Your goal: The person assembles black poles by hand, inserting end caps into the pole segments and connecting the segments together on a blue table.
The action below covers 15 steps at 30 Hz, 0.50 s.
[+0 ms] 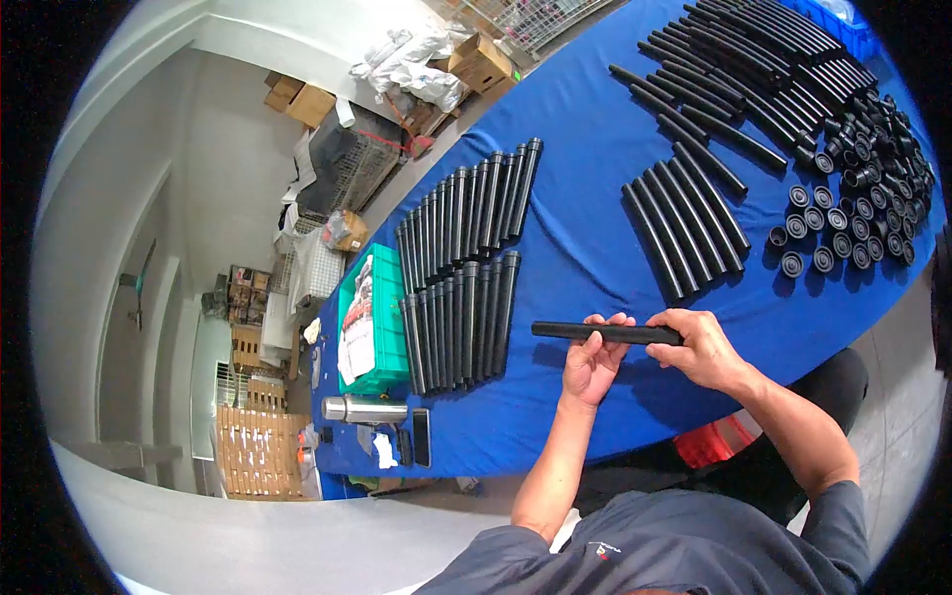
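A black plastic tube (558,329) lies level across both my hands, over the near edge of the blue-covered table. My left hand (595,365) grips it near the middle, palm up, with the thumb along the near side. My right hand (702,347) is closed around its right end, and the fingers hide part of that end. Beyond my hands, several loose black tubes (674,230) lie side by side. To their right is a pile of round black end caps (823,260), some with ringed faces upward.
Two rows of capped tubes (461,322) lie on the blue cloth (580,223) at left. Next to them stand a green crate (393,327), a steel flask (365,410) and a phone (421,437). More black tubes (759,50) are stacked at the far right, near a blue bin (855,35).
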Tool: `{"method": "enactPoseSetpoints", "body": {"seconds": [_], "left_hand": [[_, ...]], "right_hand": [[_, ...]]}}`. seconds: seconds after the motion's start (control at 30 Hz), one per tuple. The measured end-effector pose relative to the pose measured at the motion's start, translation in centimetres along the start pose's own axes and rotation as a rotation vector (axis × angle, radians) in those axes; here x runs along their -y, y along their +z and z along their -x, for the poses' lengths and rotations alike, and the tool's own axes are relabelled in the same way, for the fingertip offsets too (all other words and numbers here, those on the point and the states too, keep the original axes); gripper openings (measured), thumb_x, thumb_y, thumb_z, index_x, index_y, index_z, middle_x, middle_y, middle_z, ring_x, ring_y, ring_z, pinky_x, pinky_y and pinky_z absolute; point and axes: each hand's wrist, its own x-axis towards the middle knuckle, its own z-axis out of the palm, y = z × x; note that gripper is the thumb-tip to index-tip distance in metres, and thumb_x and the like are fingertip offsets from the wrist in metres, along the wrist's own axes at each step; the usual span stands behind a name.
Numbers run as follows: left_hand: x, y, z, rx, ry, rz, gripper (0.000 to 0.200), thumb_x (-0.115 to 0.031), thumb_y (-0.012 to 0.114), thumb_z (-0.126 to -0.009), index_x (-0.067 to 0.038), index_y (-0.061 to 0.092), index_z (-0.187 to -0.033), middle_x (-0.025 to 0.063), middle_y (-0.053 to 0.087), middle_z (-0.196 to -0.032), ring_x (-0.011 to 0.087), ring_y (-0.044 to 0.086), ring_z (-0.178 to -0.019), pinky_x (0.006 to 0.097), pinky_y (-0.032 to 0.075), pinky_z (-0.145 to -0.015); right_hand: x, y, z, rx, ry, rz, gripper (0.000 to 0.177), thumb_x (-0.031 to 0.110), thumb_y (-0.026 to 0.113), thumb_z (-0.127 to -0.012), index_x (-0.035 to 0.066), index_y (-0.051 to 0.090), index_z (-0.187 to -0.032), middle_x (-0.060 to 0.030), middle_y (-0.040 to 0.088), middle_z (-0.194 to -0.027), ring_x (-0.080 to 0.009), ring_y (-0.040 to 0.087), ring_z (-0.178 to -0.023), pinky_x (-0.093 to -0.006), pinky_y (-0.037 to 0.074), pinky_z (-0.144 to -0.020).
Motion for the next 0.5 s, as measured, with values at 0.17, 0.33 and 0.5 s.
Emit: {"method": "enactPoseSetpoints", "body": {"seconds": [0.17, 0.33, 0.5], "left_hand": [[0.1, 0.8, 0.2, -0.082, 0.006, -0.073, 0.025, -0.011, 0.062, -0.098, -0.003, 0.06, -0.122, 0.0232, 0.062, -0.13, 0.0382, 0.057, -0.127, 0.0466, 0.053, -0.104], [-1.9, 5.0, 1.3, -0.248, -0.247, -0.727, 0.024, -0.021, 0.07, -0.096, -0.004, 0.064, -0.112, 0.0191, 0.07, -0.111, 0.0264, 0.072, -0.092, 0.0336, 0.06, -0.074], [-3.3, 9.6, 1.7, -0.059, 0.57, -2.079, 0.035, -0.01, 0.084, -0.076, -0.007, 0.069, -0.108, 0.0097, 0.07, -0.105, 0.0241, 0.066, -0.092, 0.0359, 0.055, -0.08]], "right_hand": [[-0.7, 0.4, 0.0, -0.061, -0.109, 0.11, 0.024, 0.011, 0.074, -0.083, -0.001, 0.069, -0.102, -0.0116, 0.066, -0.074, -0.0188, 0.066, -0.065, -0.0349, 0.051, -0.06], [-0.2, -0.8, -0.3, -0.097, 0.066, -0.103, 0.02, 0.01, 0.073, -0.084, -0.002, 0.068, -0.101, -0.0053, 0.065, -0.068, -0.0107, 0.063, -0.061, -0.0295, 0.05, -0.055], [0.6, -1.7, -0.4, -0.013, 0.142, -0.11, 0.02, 0.009, 0.072, -0.085, -0.002, 0.067, -0.1, -0.0039, 0.064, -0.067, -0.0103, 0.065, -0.063, -0.0284, 0.051, -0.055]]}}
